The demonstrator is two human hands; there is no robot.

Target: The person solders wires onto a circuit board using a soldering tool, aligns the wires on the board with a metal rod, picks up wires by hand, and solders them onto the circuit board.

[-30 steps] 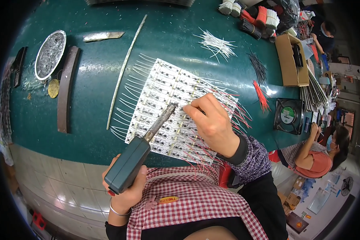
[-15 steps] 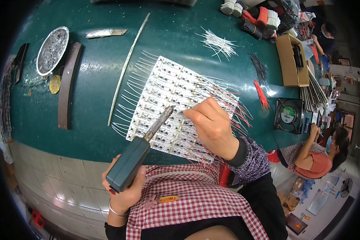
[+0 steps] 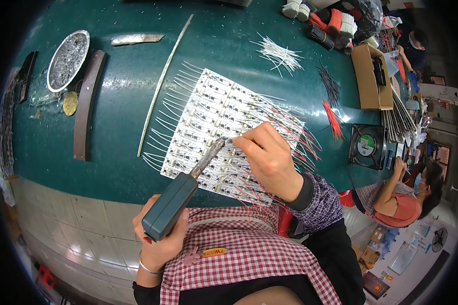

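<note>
Panel of white circuit boards (image 3: 203, 114), fringed with attached wires (image 3: 306, 145): laid askew on the green table (image 3: 119, 112), its lowest corner, at 5 o'clock, set close to the near edge. Soldering tool (image 3: 171, 206), dark green: gripped from 7 o'clock by the left hand (image 3: 164, 246), fingers wrapped round; metal tip (image 3: 220, 143) held at the panel's middle. Right hand (image 3: 270, 162): extended from 4 o'clock, thumb and forefinger pressed together just beside the tip; whether anything is pinched cannot be told. Pale rod (image 3: 163, 86): placed at 10 o'clock, separated from the brown bar (image 3: 89, 107) by a broad green strip.
</note>
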